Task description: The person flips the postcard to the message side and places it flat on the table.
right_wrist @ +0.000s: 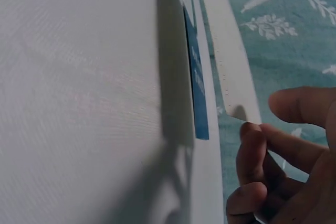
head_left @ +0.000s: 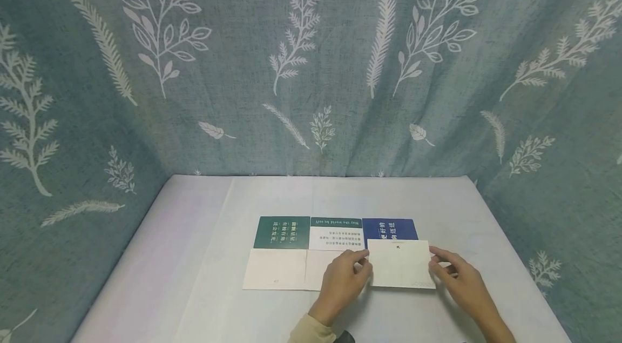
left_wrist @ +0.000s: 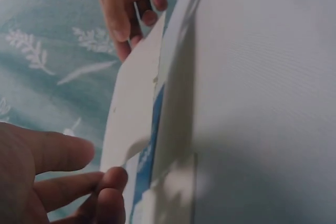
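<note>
Where legible, "May the world be soft" card (head_left: 336, 222)

Three printed cards (head_left: 335, 233) lie side by side on the table (head_left: 194, 256), blank cards (head_left: 291, 269) before them.

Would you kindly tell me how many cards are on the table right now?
6: green card, green-topped white card and blue card in the back row; two pale cards in front; another pale card held by both hands. Others may lie hidden underneath.
</note>
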The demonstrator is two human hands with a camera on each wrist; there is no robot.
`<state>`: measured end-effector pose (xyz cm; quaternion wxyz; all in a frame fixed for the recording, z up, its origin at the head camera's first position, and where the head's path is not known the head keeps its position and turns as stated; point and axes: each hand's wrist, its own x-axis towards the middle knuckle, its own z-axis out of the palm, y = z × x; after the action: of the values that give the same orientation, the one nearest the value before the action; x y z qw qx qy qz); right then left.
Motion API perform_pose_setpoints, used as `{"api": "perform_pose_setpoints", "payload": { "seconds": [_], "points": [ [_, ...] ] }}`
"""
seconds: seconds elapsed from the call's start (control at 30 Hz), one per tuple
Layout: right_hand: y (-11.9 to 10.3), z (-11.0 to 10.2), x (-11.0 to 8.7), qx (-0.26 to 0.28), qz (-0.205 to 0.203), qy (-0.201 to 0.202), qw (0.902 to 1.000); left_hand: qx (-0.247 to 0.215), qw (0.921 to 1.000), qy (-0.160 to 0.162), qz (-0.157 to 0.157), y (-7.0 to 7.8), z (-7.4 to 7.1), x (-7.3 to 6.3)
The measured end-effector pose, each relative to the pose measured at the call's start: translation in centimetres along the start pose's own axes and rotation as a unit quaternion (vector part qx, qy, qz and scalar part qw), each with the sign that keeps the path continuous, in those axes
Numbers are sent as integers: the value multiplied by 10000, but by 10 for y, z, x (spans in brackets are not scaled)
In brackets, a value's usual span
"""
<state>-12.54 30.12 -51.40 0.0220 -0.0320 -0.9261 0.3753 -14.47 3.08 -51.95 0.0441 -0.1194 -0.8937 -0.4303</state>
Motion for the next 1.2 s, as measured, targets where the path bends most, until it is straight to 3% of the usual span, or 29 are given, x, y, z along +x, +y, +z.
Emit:
{"api": "perform_pose_setpoints", "payload": {
  "seconds": [0.33, 0.77, 1.2],
  "points": [
    [-5, 2, 0, -119, 436, -436, 9980, 519, 9973, -502, -113, -10, 6, -5],
    [1, 7, 3, -339, 625, -685, 9951, 696, 9966, -434, -23, -6, 5, -6],
    [4, 9, 6, -557, 621, -872, 9927, 651, 9966, -495, -141, -3, 6, -5]
  ]
}}
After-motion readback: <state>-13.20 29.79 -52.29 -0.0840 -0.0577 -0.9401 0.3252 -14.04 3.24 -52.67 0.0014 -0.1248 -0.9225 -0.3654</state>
